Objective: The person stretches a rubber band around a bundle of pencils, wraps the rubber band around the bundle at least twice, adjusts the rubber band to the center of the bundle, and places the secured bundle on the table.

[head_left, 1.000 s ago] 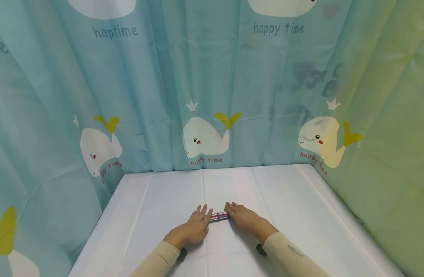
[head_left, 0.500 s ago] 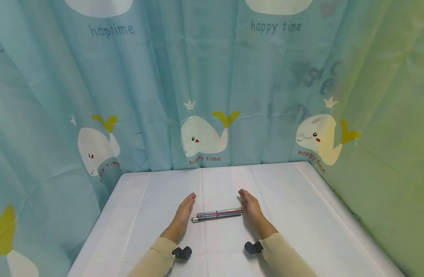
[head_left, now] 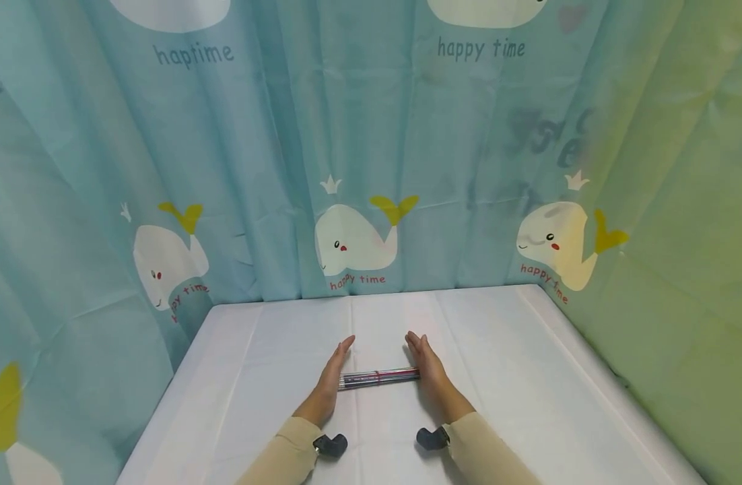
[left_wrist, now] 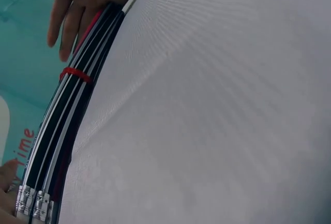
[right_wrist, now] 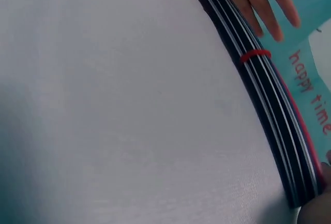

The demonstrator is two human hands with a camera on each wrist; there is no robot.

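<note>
A bundle of pencils (head_left: pixel 361 380) lies crosswise on the white table, with a red band (head_left: pixel 378 378) round its middle. Silver ferrules (left_wrist: pixel 33 203) show at its left end in the left wrist view. My left hand (head_left: pixel 330 379) stands on edge at that end, fingers straight, palm facing inward. Opposite it, my right hand (head_left: pixel 431 369) is also on edge, with its palm right at the other end. The wrist views show the pencils (right_wrist: pixel 269 105) spanning from one palm to the other, dark and striped with a red one at the far side.
The white table (head_left: pixel 498 377) has fold creases in its cover. A blue curtain (head_left: pixel 274 168) printed with whales hangs behind and to the left, and a greenish curtain (head_left: pixel 680 269) hangs at the right. A black wrist camera (head_left: pixel 331 446) sits at each sleeve.
My hands first lay over the bundle, covering both ends. They moved apart and turned upright, showing its whole length, then came inward to the two ends.
</note>
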